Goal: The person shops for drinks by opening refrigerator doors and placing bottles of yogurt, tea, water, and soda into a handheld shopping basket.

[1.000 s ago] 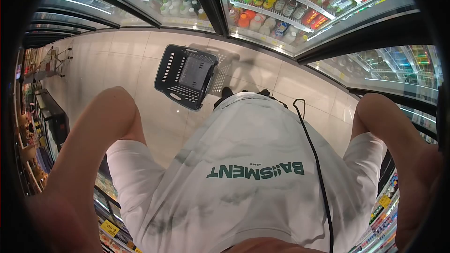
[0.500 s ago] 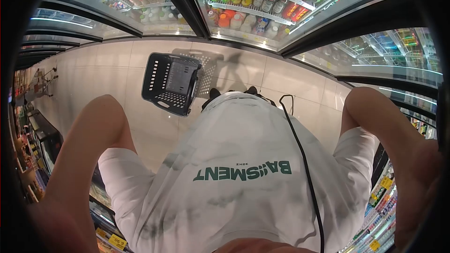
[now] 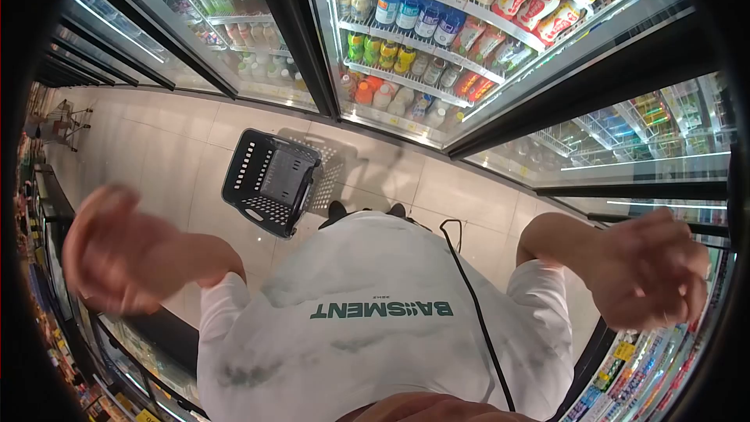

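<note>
My left hand [image 3: 117, 254] is raised at the left side of the view, its fingers smeared by motion, and I cannot make out anything in it. On the right, my right hand [image 3: 652, 270] is up with its fingers curled into a loose fist, and nothing shows in it. Neither hand touches anything visible. Between my arms is my white shirt [image 3: 383, 281], and a black cable [image 3: 473, 312] runs down its right side. A dark shopping basket [image 3: 269, 182] lies on the floor ahead, left of my feet, its inside facing me.
Glass-door fridges [image 3: 391, 126] line the far side, with bottles [image 3: 428, 17] on lit shelves. A cart [image 3: 66, 123] stands far left on the tiled floor [image 3: 176, 129]. Stocked shelves [image 3: 641, 375] are low on the right, and more shelving runs along the left edge.
Both hands, at the dark side edges before, have come forward into clearer view. The view has shifted, so the basket and shirt sit lower and more fridge shelves show.
</note>
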Demonstrator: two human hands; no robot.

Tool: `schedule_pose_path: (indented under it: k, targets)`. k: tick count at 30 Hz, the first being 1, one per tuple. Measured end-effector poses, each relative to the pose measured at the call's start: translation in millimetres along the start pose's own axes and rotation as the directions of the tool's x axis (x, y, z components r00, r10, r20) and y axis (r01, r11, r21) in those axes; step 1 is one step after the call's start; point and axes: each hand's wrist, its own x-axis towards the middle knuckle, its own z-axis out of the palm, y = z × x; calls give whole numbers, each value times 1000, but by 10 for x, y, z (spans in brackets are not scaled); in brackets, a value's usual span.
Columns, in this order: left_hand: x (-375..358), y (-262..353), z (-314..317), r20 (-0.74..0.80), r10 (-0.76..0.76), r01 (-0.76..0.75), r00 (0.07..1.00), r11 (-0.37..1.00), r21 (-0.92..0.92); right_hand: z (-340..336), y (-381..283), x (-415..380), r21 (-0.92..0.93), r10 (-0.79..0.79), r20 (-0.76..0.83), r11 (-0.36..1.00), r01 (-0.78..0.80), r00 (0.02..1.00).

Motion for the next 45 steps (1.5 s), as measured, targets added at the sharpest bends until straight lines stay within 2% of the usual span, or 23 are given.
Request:
schedule_pose_path:
  k: [1, 2, 3, 4, 6, 7, 8, 10, 12, 15, 18, 22, 25, 29, 31, 32, 34, 36, 38, 41, 43, 44, 45]
  targets:
    - [-327, -27, 104, 139, -331, 314, 933, 941, 126, 18, 98, -172, 31, 60, -33, 998, -59, 998]
    - [-751, -148, 153, 176, -647, 619, 742, 762, 189, 157, 169, -332, 56, 222, -140, 975, -216, 965]
    - [-1266, -377, 72, 299, -782, 709, 547, 622, 331, 297, 222, -519, -79, 390, -251, 904, -420, 886]
    - [-1760, -464, -37, 361, -860, 671, 361, 509, 540, 385, 387, -697, -28, 525, -202, 841, -541, 827]
    - [-3127, -670, -680, 468, -835, 411, 290, 550, 727, 598, 721, -1251, 133, 865, -29, 501, -855, 502]
    - [-3381, -548, -782, 386, -913, 519, 134, 397, 757, 767, 956, -1642, 40, 922, 51, 383, -923, 385]
    - [-3901, -566, -1064, 366, -924, 600, 107, 354, 717, 971, 1150, -2052, 29, 957, 156, 244, -969, 246]
    - [-4105, -368, -1254, 308, -948, 407, -84, 249, 879, 1315, 1584, -3323, -158, 884, 456, 197, -968, 106]
    - [-4412, -353, -1469, 290, -942, 471, -170, 181, 863, 1813, 1543, -3887, -256, 770, 597, -84, -963, -226]
    - [-4415, -354, -1513, 63, -869, 456, -490, -194, 869, 2660, 1264, -4291, -343, 603, 690, -213, -915, -399]
    - [-4678, -488, -1670, 243, -948, 387, -206, 149, 910, 3384, 953, -4379, -461, 552, 682, -186, -868, -480]
    - [-4574, -608, -1777, 239, -959, 335, -152, 177, 925, 4134, 827, -4767, -567, 501, 696, -57, -822, -515]
    - [-4390, -819, -2089, 245, -957, 301, -157, 190, 935, 4340, 794, -4483, -600, 458, 681, -98, -794, -571]
    - [-4212, -1301, -2734, 234, -961, 235, -146, 196, 952, 4309, 1146, -4090, -433, 760, 591, 17, -901, -269]
    - [-4150, -1538, -2974, 253, -954, 203, -161, 219, 954, 4134, 1733, -3936, -401, 825, 560, 186, -897, -80]
    - [-4145, -1636, -3080, 267, -949, 201, -170, 232, 952, 4021, 1840, -3470, -311, 892, 449, 94, -946, -59]
    - [-4145, -1850, -3181, 312, -927, 216, -209, 268, 939, 3784, 2269, -2856, -309, 933, 330, 250, -918, 143]
    - [-4139, -1930, -3224, 306, -926, 229, -220, 256, 939, 3626, 2455, -2075, -426, 902, 101, 420, -801, 420]
    - [-4162, -1954, -3249, 285, -931, 252, -228, 226, 941, 3573, 2640, -1531, -409, 821, -48, 504, -761, 569]
    - [-4126, -1895, -3188, 240, -948, 264, -209, 181, 947, 3680, 2995, -1158, -550, 592, -80, 645, -531, 802]
    - [-4053, -1791, -3143, 212, -963, 206, -168, 176, 962, 3819, 3155, -1082, -516, 584, -16, 690, -507, 811]
    - [-4108, -1800, -3132, 205, -964, 195, -167, 172, 966, 3897, 3170, -1056, -586, 657, 19, 618, -524, 753]
    - [-4118, -1818, -3121, 191, -965, 204, -181, 153, 967, 3997, 3232, -1132, -564, 582, -49, 655, -503, 812]
